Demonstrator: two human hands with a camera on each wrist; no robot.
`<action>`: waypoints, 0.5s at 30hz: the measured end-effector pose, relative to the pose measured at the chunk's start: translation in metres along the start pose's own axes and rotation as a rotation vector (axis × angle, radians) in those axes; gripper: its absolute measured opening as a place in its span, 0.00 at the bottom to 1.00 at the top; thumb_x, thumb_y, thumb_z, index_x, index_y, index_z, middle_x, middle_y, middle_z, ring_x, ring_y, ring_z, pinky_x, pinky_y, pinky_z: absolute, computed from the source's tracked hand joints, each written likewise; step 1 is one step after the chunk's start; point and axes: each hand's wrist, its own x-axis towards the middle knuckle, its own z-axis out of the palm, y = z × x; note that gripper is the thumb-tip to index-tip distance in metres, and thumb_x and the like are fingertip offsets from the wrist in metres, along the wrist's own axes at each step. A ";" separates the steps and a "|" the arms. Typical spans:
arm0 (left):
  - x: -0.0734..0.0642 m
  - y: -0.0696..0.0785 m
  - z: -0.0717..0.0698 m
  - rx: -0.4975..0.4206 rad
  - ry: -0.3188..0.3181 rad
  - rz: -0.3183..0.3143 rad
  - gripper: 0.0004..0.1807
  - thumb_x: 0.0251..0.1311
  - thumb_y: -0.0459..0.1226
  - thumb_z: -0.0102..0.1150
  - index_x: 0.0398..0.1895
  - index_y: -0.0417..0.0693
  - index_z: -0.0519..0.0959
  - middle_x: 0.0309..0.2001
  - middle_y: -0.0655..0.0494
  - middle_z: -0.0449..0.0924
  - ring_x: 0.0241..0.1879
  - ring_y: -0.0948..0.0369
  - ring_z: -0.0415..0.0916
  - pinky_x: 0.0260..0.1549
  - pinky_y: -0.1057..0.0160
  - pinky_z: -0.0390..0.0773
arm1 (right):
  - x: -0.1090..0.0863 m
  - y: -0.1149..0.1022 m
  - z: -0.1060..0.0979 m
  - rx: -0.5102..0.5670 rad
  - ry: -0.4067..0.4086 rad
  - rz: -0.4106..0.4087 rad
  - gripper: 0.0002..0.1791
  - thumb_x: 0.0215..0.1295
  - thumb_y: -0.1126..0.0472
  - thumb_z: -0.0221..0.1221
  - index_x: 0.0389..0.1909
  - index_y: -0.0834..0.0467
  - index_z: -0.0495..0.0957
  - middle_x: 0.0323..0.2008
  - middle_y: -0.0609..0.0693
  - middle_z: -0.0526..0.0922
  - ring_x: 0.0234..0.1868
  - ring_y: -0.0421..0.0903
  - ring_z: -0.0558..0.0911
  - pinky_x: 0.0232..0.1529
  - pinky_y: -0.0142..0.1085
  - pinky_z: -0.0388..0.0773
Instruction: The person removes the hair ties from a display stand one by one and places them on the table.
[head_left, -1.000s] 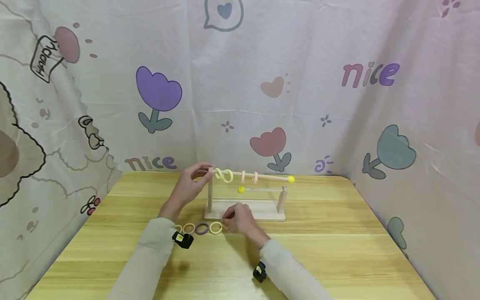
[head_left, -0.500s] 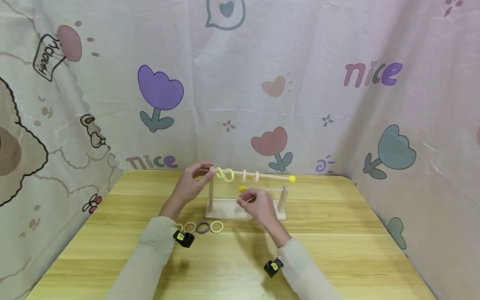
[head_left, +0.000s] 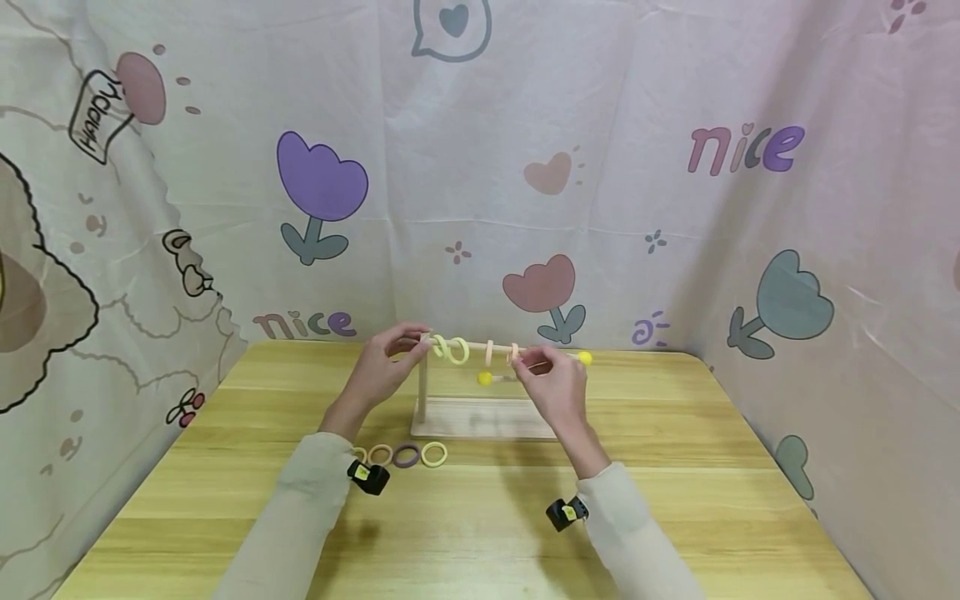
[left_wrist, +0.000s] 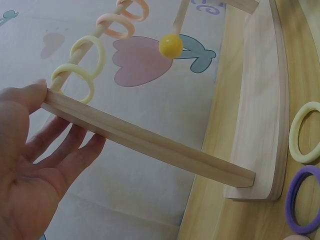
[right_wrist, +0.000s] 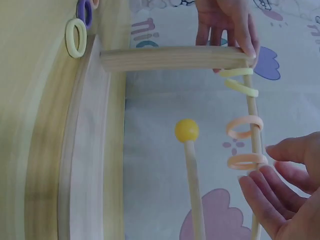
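A wooden ring rack point(head_left: 465, 421) stands on the table, its two posts each bearing a rod with a yellow ball end. My left hand point(head_left: 378, 371) holds the top of the left post point(left_wrist: 150, 135), thumb at the rod end and fingers against the underside in the left wrist view. Two pale yellow rings point(left_wrist: 87, 55) hang on the upper rod near that hand. Two peach rings point(right_wrist: 245, 126) hang farther along it. Around the rod, the thumb and fingertips of my right hand point(head_left: 557, 383) are spread right at the outer peach ring point(right_wrist: 245, 161), with a gap between them.
Several loose rings lie in a row on the table before the rack, among them a purple ring point(head_left: 407, 455) and a pale yellow ring point(head_left: 433, 454). The lower rod's yellow ball point(right_wrist: 186, 130) sticks out below the upper rod. A printed curtain point(head_left: 615, 100) hangs behind.
My right hand has risen from beside the loose rings and moved right, up to the outer peach ring on the upper rod. My left hand keeps its place on the post.
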 end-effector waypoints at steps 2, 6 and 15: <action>0.000 0.000 0.000 0.002 0.002 -0.001 0.16 0.72 0.41 0.62 0.58 0.46 0.81 0.53 0.44 0.84 0.57 0.49 0.82 0.53 0.76 0.79 | 0.002 0.001 0.000 -0.005 0.021 0.000 0.07 0.56 0.65 0.73 0.32 0.63 0.86 0.28 0.57 0.90 0.30 0.52 0.90 0.32 0.39 0.88; 0.000 0.001 0.001 0.021 0.008 -0.011 0.16 0.73 0.40 0.61 0.59 0.45 0.81 0.54 0.44 0.83 0.58 0.49 0.82 0.58 0.63 0.82 | 0.005 0.004 0.000 -0.017 0.033 -0.001 0.09 0.57 0.64 0.74 0.36 0.63 0.86 0.29 0.57 0.90 0.30 0.53 0.91 0.34 0.44 0.89; -0.005 0.019 0.002 0.041 0.002 -0.029 0.15 0.73 0.34 0.58 0.59 0.37 0.79 0.54 0.37 0.82 0.59 0.43 0.80 0.63 0.46 0.80 | 0.006 0.008 0.005 -0.022 0.052 -0.003 0.13 0.56 0.63 0.75 0.39 0.64 0.85 0.28 0.57 0.91 0.29 0.53 0.91 0.34 0.47 0.89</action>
